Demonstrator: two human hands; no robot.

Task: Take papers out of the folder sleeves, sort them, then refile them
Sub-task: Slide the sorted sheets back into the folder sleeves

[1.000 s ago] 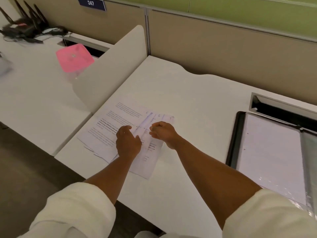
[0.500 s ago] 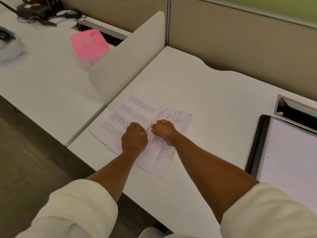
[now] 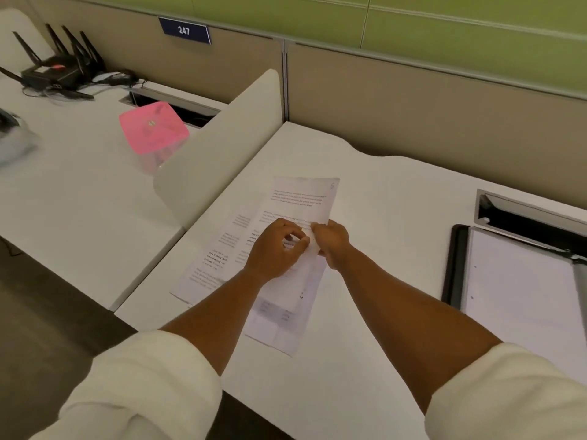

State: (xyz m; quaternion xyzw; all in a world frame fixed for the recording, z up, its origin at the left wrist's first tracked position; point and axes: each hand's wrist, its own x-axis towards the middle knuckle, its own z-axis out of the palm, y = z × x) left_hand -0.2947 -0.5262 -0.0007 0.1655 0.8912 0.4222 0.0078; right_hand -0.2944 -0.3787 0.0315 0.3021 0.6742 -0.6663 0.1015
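On the white table [image 3: 365, 217], near its left edge, loose papers [image 3: 222, 249] lie fanned out, and both hands are on them: the left hand [image 3: 275, 249] has its fingers curled and pinches a top sheet [image 3: 305, 198], and the right hand [image 3: 332, 241] pinches that same sheet, whose far end is lifted. This looks like the sorting step, with the open folder [image 3: 514, 293] lying well apart to the right. Next, the sheet needs a careful lift away from the others and a spot in the right order.
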